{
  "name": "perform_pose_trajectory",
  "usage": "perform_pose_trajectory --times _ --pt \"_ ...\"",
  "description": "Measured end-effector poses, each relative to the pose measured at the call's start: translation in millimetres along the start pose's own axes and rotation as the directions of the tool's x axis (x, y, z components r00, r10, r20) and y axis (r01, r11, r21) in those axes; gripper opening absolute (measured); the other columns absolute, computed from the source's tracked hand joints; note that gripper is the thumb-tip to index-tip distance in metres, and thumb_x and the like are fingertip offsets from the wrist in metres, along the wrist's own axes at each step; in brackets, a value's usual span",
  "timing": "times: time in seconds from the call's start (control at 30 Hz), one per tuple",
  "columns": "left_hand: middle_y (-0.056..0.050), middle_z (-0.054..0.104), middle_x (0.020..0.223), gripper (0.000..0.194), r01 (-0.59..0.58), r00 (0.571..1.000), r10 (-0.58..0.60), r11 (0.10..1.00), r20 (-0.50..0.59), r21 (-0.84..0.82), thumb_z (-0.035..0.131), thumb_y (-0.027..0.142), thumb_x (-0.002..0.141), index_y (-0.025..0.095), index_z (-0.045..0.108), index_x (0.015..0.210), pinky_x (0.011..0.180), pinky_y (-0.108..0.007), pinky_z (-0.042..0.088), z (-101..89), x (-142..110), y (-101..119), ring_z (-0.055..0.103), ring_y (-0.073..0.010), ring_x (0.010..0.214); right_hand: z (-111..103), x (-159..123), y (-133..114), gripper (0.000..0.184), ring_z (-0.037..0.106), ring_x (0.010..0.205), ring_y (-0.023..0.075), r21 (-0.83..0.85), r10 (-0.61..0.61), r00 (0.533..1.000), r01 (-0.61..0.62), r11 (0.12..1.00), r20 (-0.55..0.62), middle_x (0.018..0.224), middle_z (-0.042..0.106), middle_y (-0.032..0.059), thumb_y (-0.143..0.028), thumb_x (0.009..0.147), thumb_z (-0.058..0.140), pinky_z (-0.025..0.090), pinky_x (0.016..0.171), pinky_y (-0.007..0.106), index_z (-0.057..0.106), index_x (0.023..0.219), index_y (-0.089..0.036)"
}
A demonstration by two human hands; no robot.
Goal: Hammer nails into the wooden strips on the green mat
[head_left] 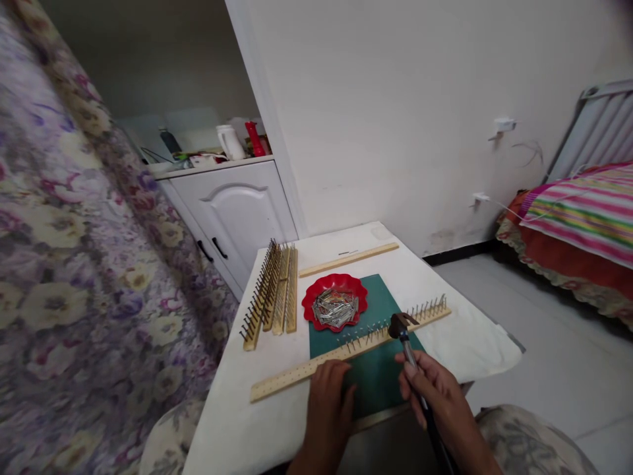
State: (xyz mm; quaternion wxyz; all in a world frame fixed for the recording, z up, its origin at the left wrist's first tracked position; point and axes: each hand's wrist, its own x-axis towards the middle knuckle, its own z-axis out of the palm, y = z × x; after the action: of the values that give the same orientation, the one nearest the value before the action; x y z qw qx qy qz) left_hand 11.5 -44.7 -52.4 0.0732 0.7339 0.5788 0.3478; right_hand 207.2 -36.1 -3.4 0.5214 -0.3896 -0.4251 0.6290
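Observation:
A long pale wooden strip lies slantwise across the table and a green mat. Nails stand in its middle and right part, some leaning, while small holes dot the left part. My left hand has its bent fingers on the strip's near edge, thumb apart. In my right hand is a hammer, gripped by its handle. The hammer's head is over the strip among the nails and hides part of them. Beyond the strip, a red scalloped dish holds many loose nails.
Several nail-studded strips stand side by side at the table's left. A bare strip lies at the back near two loose nails. The green mat lies under the dish. A floral curtain hangs left; a bed is right.

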Motion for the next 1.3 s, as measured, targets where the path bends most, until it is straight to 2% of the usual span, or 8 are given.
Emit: perform_pose_trajectory --times 0.2,0.43,0.77,0.97,1.07,1.17,1.23,1.3 --pt "-0.009 0.055 0.115 0.035 0.018 0.999 -0.006 0.967 -0.046 0.254 0.047 0.021 0.081 0.020 0.050 0.116 0.091 -0.045 0.038 -17.7 -2 -50 0.048 -0.0240 0.108 -4 -4 -3 0.030 0.035 0.030 0.0027 -0.007 -0.016 1.000 0.016 1.000 -0.025 0.055 0.054 -0.0051 -0.044 0.082 0.054 0.020 0.033 0.015 0.051 0.092 -0.017" --pt "-0.008 0.058 0.105 0.028 0.026 0.999 -0.030 0.968 0.012 0.248 0.038 0.022 0.086 0.021 0.056 0.108 0.083 -0.039 0.042 -27.3 2 -58 0.053 -0.0211 0.095 0 -6 -1 0.030 0.035 0.029 0.0027 -0.024 -0.010 1.000 0.010 1.000 -0.017 0.055 0.054 -0.0051 -0.044 0.082 0.054 0.020 0.032 0.015 0.051 0.094 -0.017" --pt "-0.007 0.059 0.105 0.027 0.035 0.992 -0.069 0.957 0.110 0.287 0.042 0.023 0.085 0.023 0.057 0.107 0.084 -0.039 0.041 -72.0 -8 -87 0.053 -0.0215 0.094 8 -15 7 0.032 0.035 0.029 0.0028 -0.061 0.044 0.996 -0.039 0.997 0.076 0.056 0.055 -0.0052 -0.045 0.081 0.054 0.021 0.031 0.015 0.048 0.096 -0.018" --pt "-0.006 0.060 0.101 0.027 0.036 0.993 -0.071 0.942 0.092 0.334 0.044 0.021 0.083 0.024 0.060 0.105 0.083 -0.038 0.043 -83.3 -3 -104 0.056 -0.0201 0.092 13 -14 11 0.036 0.035 0.026 0.0034 -0.060 0.053 0.996 -0.049 0.997 0.073 0.053 0.055 -0.0058 -0.049 0.076 0.058 0.020 0.029 0.015 0.049 0.093 -0.019" --pt "-0.007 0.060 0.105 0.027 0.054 0.998 -0.059 0.953 0.006 0.298 0.047 0.025 0.082 0.022 0.060 0.105 0.085 -0.038 0.043 -85.6 -7 -101 0.055 -0.0212 0.097 14 -15 9 0.035 0.035 0.027 0.0028 -0.069 0.067 0.993 -0.060 0.996 0.094 0.054 0.055 -0.0055 -0.048 0.078 0.057 0.020 0.030 0.015 0.049 0.093 -0.018" --pt "-0.007 0.062 0.104 0.027 0.156 0.982 -0.130 0.968 -0.135 0.199 0.047 0.030 0.083 0.020 0.058 0.106 0.087 -0.035 0.044 -80.5 -18 -77 0.056 -0.0206 0.098 16 -15 8 0.034 0.035 0.028 0.0027 -0.072 0.077 0.990 -0.069 0.995 0.121 0.055 0.055 -0.0049 -0.047 0.079 0.055 0.020 0.030 0.015 0.048 0.095 -0.018" --pt "-0.004 0.066 0.094 0.025 0.232 0.969 -0.221 0.968 -0.110 0.095 0.045 0.033 0.085 0.021 0.060 0.101 0.077 -0.028 0.048 -69.7 -23 -54 0.061 -0.0167 0.086 17 -15 7 0.034 0.035 0.028 0.0029 -0.075 0.075 0.989 -0.065 0.995 0.131 0.056 0.055 -0.0048 -0.047 0.080 0.055 0.019 0.031 0.015 0.048 0.095 -0.018" --pt "0.000 0.069 0.084 0.023 0.281 0.959 -0.282 0.959 0.014 0.031 0.044 0.034 0.086 0.023 0.062 0.096 0.067 -0.022 0.049 -54.2 -24 -32 0.063 -0.0136 0.073 18 -15 7 0.033 0.034 0.029 0.0030 -0.084 0.075 0.989 -0.064 0.994 0.131 0.056 0.054 -0.0053 -0.047 0.080 0.054 0.020 0.031 0.015 0.048 0.096 -0.018"
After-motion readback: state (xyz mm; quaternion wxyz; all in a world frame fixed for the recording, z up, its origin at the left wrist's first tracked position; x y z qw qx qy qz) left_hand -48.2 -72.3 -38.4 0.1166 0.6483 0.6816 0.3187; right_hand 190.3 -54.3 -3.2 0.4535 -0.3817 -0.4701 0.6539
